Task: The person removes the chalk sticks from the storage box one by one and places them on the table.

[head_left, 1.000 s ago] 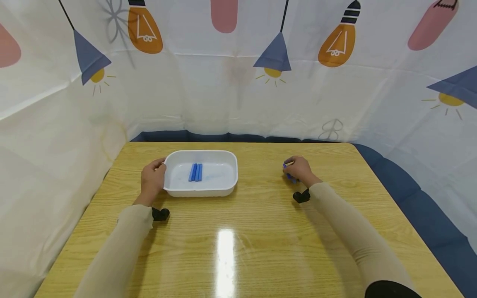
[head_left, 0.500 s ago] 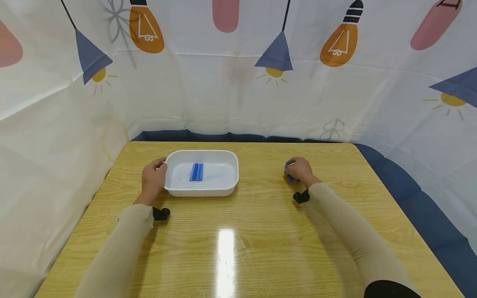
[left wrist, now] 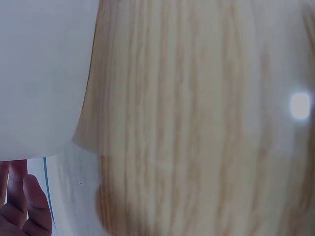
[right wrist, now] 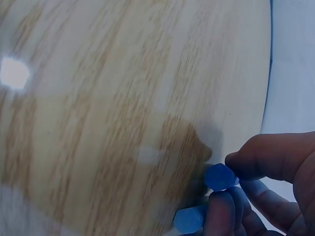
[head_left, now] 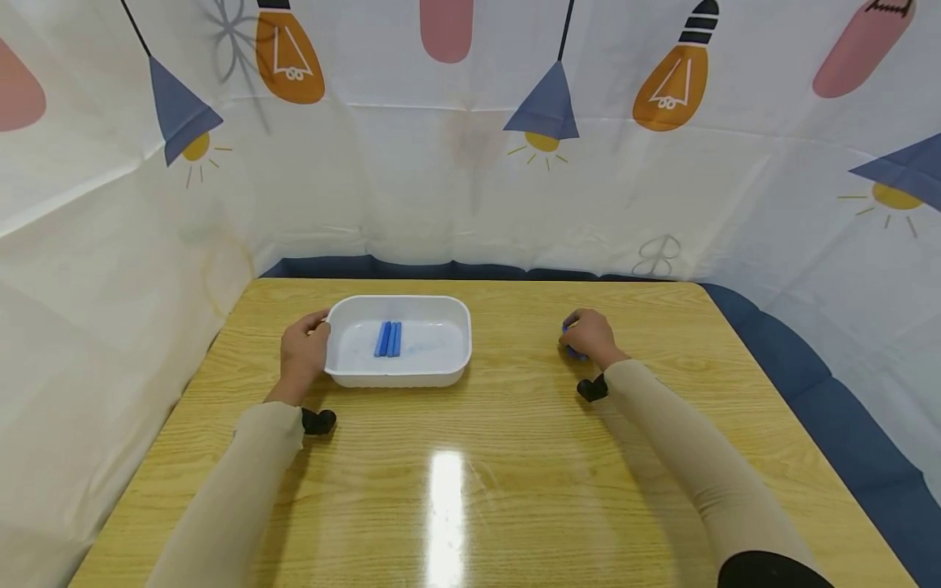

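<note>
A white plastic tray (head_left: 397, 380) stands on the wooden table, with several slim blue sticks (head_left: 388, 339) lying side by side inside it. My left hand (head_left: 303, 351) grips the tray at its left end, thumb by the rim. Away to the right, my right hand (head_left: 590, 336) is low at the table. In the right wrist view its thumb and a finger pinch a blue stick (right wrist: 220, 177) with a many-sided end. A second blue stick (right wrist: 190, 220) shows just below, close to the fingertips; whether it is held too I cannot tell.
Bare wooden tabletop (head_left: 507, 441) lies between the hands and in front of the tray. A white printed cloth (head_left: 441, 188) hangs behind the table, and dark blue padding (head_left: 809, 367) runs along its back and right edges.
Less of the blue sticks shows at my right hand, as its fingers have shifted slightly around them. My left hand and the tray keep their place; the head view has shifted a little.
</note>
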Tool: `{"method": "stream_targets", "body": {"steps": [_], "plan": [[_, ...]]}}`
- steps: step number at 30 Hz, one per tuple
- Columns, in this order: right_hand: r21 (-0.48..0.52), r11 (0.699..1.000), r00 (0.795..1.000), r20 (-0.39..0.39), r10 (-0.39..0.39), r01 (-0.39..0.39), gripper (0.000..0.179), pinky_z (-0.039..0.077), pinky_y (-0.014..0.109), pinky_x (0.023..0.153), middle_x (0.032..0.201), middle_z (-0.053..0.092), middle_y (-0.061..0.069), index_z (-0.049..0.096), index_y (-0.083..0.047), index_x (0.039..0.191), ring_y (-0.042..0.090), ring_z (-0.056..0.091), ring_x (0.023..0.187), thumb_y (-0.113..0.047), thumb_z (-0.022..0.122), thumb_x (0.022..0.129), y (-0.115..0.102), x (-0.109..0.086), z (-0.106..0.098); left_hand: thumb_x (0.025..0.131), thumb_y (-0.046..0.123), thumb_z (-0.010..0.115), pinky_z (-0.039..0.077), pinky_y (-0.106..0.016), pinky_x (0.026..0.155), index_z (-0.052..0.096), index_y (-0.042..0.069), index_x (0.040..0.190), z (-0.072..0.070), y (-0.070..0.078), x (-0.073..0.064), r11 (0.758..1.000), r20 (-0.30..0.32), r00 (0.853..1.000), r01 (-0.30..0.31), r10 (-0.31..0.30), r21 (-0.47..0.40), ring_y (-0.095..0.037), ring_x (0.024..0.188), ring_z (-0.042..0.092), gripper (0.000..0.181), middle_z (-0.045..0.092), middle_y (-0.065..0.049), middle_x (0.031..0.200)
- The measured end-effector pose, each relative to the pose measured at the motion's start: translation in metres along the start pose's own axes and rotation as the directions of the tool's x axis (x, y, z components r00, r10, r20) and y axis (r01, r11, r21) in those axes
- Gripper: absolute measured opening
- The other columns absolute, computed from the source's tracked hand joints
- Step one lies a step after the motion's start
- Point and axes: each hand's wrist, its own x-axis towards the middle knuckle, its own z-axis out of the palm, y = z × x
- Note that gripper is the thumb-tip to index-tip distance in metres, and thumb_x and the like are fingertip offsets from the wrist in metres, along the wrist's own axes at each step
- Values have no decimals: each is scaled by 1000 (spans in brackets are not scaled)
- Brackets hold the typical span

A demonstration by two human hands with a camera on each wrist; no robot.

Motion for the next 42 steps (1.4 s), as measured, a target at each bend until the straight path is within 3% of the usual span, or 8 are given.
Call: {"method": "stream_targets", "body": {"steps": [6, 13, 19, 22, 30, 42], "plan": [[-26, 1000, 1000, -17, 2, -3, 34, 45, 29, 58, 69, 64, 5, 62, -1, 114, 14, 54, 51, -12, 63, 82, -2, -1, 2, 98, 35, 37, 49, -40, 95, 52, 18, 140, 1, 0, 0, 1000, -2, 1000, -3, 3, 5, -27, 113, 52, 48, 54, -13, 132], [-7, 1000, 1000, -18, 10, -10, 35, 45, 28, 55, 67, 63, 5, 62, -1, 114, 14, 54, 50, -12, 63, 81, -3, -2, 1, 99, 35, 37, 49, -41, 96, 52, 17, 140, 1, -1, 1, 1000, -6, 1000, -15, 15, 15, -28, 113, 52, 48, 54, -13, 132], [8, 1000, 1000, -25, -4, 4, 38, 48, 30, 60, 64, 65, 6, 60, -1, 118, 15, 55, 50, -14, 62, 82, -3, -1, 1, 98, 36, 38, 50, -32, 87, 53, 18, 140, 1, -3, 2, 1000, -10, 1000, -9, 10, 15, -26, 110, 53, 47, 54, -12, 130], [17, 1000, 999, -34, -16, 17, 40, 50, 34, 67, 71, 69, 9, 60, -2, 120, 18, 59, 54, -17, 62, 83, -4, -1, 0, 98, 36, 37, 49, -30, 86, 53, 18, 139, 1, -3, 1, 1000, -9, 1000, -7, 7, 10, -26, 110, 53, 48, 54, -12, 130], [101, 994, 999, -24, -29, 31, 41, 54, 39, 74, 113, 67, 18, 59, -5, 124, 28, 65, 85, -22, 62, 87, -9, -4, -6, 98, 35, 37, 49, -39, 95, 52, 18, 141, 1, 0, 0, 1000, -5, 1000, -2, 2, 6, -27, 113, 51, 48, 53, -13, 133], [249, 967, 997, 34, -64, 54, 45, 56, 43, 77, 121, 63, 20, 57, -6, 130, 35, 65, 98, -23, 63, 89, -23, -2, -6, 98, 34, 39, 49, -40, 95, 51, 19, 140, 1, 0, 2, 1000, -6, 1000, -8, 8, 25, -28, 112, 51, 47, 54, -13, 130]]}}
